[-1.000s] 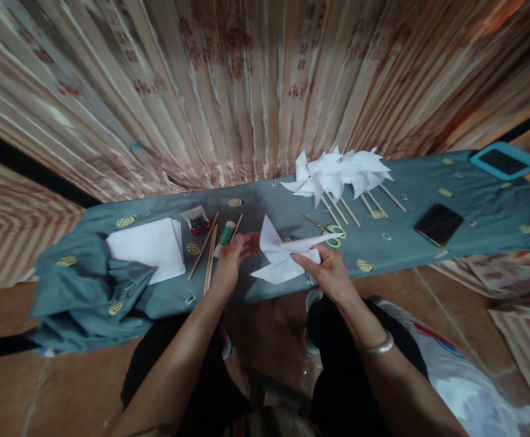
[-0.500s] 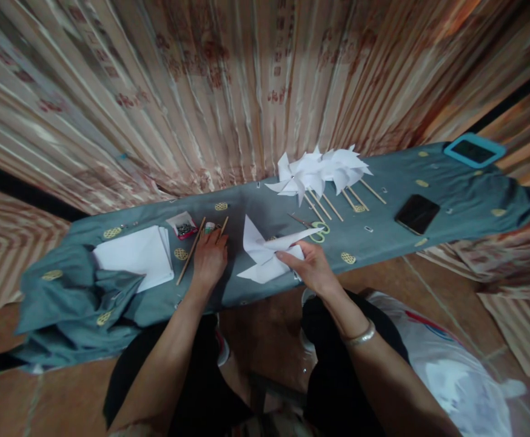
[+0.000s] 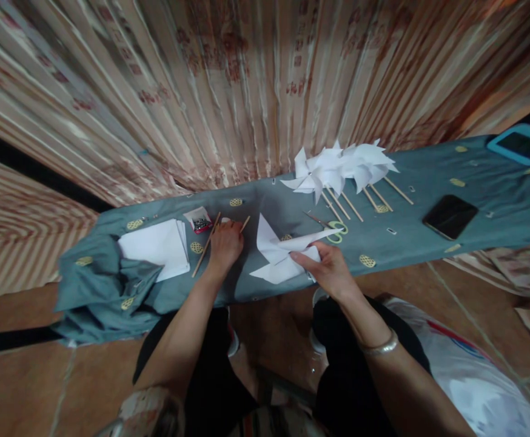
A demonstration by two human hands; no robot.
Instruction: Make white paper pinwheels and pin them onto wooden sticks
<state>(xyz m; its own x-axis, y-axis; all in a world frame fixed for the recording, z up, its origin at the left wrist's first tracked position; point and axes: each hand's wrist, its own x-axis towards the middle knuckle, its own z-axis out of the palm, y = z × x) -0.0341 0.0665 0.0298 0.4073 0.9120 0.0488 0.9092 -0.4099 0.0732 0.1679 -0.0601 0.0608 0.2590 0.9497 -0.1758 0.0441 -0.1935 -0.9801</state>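
Note:
My right hand (image 3: 331, 267) pinches a white paper pinwheel (image 3: 276, 261) near its middle, thumb on top. One blade stands up and others are folded over. My left hand (image 3: 227, 246) lies on the cloth with its fingers curled down over a small white object (image 3: 225, 221), mostly hidden. A thin wooden stick (image 3: 245, 223) pokes out beside these fingers, its other part hidden by the hand. Left of the hand lies another wooden stick (image 3: 207, 244). Scissors with light green handles (image 3: 338, 232) lie just behind the pinwheel in my right hand.
Several finished pinwheels (image 3: 344, 167) on sticks lie at the back. A small box of metal pins (image 3: 200, 221) and a stack of white paper (image 3: 153, 246) are at left. A phone (image 3: 450, 216) and a blue-framed device (image 3: 524, 144) are at right. A plastic bag (image 3: 478, 370) stands on the floor.
The view has shifted so that everything sits further right or left in the frame. My left fingers have moved over the small white object. My right hand still holds the pinwheel.

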